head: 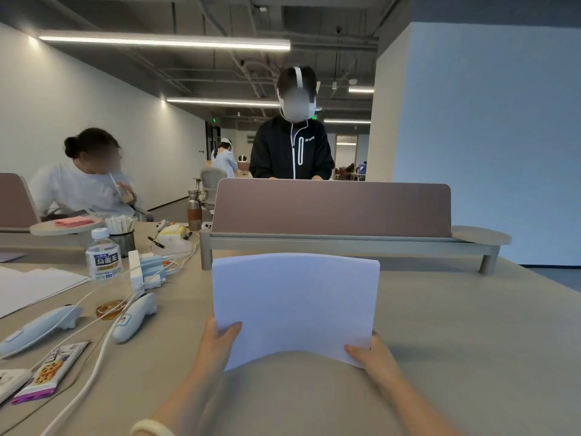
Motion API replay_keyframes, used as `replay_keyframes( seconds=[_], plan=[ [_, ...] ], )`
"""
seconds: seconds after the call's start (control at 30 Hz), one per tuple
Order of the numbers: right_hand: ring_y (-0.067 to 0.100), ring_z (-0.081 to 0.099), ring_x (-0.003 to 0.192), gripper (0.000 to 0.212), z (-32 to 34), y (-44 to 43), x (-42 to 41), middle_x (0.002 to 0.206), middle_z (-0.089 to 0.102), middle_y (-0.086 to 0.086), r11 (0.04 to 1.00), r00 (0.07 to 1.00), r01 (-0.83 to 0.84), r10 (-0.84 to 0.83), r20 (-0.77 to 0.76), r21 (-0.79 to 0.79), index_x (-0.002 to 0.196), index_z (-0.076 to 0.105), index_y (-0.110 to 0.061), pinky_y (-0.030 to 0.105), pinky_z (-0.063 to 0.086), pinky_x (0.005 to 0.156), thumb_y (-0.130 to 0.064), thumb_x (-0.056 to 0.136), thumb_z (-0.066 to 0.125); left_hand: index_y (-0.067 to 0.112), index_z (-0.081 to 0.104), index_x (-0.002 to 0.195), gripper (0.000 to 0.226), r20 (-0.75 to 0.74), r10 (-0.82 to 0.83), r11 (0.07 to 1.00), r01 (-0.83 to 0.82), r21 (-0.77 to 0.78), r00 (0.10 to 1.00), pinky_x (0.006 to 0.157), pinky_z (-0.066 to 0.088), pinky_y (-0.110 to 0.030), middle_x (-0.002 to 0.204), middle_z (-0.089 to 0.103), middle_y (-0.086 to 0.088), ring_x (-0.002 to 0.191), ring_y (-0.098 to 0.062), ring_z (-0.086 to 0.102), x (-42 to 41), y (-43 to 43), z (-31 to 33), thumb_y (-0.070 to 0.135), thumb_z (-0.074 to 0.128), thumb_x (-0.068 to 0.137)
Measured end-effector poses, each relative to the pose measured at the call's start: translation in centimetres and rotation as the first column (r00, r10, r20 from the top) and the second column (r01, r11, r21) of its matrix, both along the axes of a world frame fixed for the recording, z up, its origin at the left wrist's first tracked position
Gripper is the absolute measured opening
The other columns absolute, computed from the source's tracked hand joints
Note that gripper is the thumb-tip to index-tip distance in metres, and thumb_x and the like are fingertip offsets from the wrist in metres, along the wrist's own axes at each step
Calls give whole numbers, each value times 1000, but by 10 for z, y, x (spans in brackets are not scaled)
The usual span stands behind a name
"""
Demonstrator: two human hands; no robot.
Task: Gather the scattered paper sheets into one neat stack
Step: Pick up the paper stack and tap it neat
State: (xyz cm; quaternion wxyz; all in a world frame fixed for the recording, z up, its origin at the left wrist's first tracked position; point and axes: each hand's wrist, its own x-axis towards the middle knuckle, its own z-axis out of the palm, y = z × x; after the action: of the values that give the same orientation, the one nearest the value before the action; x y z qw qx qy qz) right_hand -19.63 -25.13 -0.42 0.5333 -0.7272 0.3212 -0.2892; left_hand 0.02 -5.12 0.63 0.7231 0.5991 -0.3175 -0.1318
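Beige office desk (456,325) is shown. At far left, loose white sheets (34,286) lie beside a tea bottle (103,258). At centre, a stack of paper (295,305) is held upright above the desk, pinched by the left hand (217,344) and right hand (374,357), thumbs pressed on its face.

bottle (103,259): label reads 烏龍茶, with SUNTORY in small print below | black jacket (292,151): white chest logo, lettering too small to read | snack packet (47,371): print illegible
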Motion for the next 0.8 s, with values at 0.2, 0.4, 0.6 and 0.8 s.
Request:
replay_keyframes(
  seconds=[0.2, 0.4, 0.6, 0.8],
  plan=[
    [25, 60, 94, 18, 18, -13, 1, 95, 62, 8, 986, 994, 77, -88, -68, -145, 95, 55, -16, 30, 41, 72, -3, 83, 60, 18, 63, 105, 36, -74, 0, 998, -4, -59, 997, 78, 54, -33, 105, 72, -5, 97, -24, 69, 2, -6, -1, 20, 60, 70],
    [22, 56, 87, 22, 125, -24, -7, 99, 61, 6, 912, 994, 6, -49, -94, -410, 105, 59, -7, 29, 41, 66, -6, 83, 64, 11, 58, 121, 57, -256, -119, 991, 101, -82, 959, 80, 52, -35, 118, 68, -8, 106, -27, 65, 2, -14, -7, 25, 69, 67],
    [22, 54, 89, 12, 221, -4, 8, 93, 59, 5, 657, 925, -288, 1, -381, -697, 93, 62, -6, 30, 39, 70, -9, 81, 63, 13, 13, 149, 133, -191, 235, 937, -170, 306, 953, 113, 31, -45, 151, 33, -7, 139, -25, 34, 15, -13, 9, 51, 89, 47],
    [22, 54, 102, 18, 244, 26, 41, 103, 58, -1, 485, 845, -448, -45, -533, -751, 99, 63, -13, 34, 44, 80, -9, 81, 63, 24, 56, 118, 64, -12, -19, 990, 20, 142, 1000, 76, 54, -34, 124, 62, -3, 112, -25, 60, 6, -4, 55, 34, 81, 60]
  ],
)
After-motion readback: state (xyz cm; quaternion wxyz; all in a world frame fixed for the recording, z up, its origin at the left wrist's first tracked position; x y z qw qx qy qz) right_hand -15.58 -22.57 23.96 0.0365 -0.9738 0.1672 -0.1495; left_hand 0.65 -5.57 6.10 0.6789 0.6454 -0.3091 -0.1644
